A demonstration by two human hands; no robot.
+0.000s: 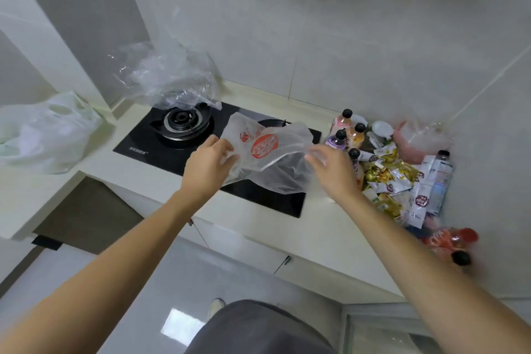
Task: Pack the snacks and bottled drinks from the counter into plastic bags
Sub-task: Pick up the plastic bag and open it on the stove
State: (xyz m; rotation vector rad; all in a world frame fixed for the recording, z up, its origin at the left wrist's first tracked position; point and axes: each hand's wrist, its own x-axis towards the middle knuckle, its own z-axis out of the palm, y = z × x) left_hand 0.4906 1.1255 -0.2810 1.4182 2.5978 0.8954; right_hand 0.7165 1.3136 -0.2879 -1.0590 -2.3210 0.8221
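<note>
The fingers (230, 156) of the left hand (208, 164) curl into the left edge of a thin white plastic bag with a red round print (265, 152), pinching the film. The right hand (330, 167) grips the bag's right edge, its fingers bent round the crumpled plastic; how tightly cannot be told through the film. The bag hangs stretched between the two hands, raised above the front right part of the black gas hob (172, 149), and hides the hob's right burner almost fully.

The hob is set into a pale desk (258, 227). Its left burner (182, 122) shows uncovered. Just behind that burner lies a crumpled clear plastic bag (163, 75), partly over the hob's back edge. Left of the hob, on the desk's side wing, sits a slack whitish-green plastic bag (48, 129).

Right of the hob, in the corner against the wall, stand several bottled drinks with black caps (344, 129), pink, orange and purple. Beside them, nearer the wall, lies a heap of snack packets (393, 181) in gold and white wrappers, with a clear water bottle (441, 178) on its far side. A pink plastic bag (416, 141) lies behind the heap. At the near end of the heap lies a red-labelled bottle with a black cap (451, 241), blurred.
</note>
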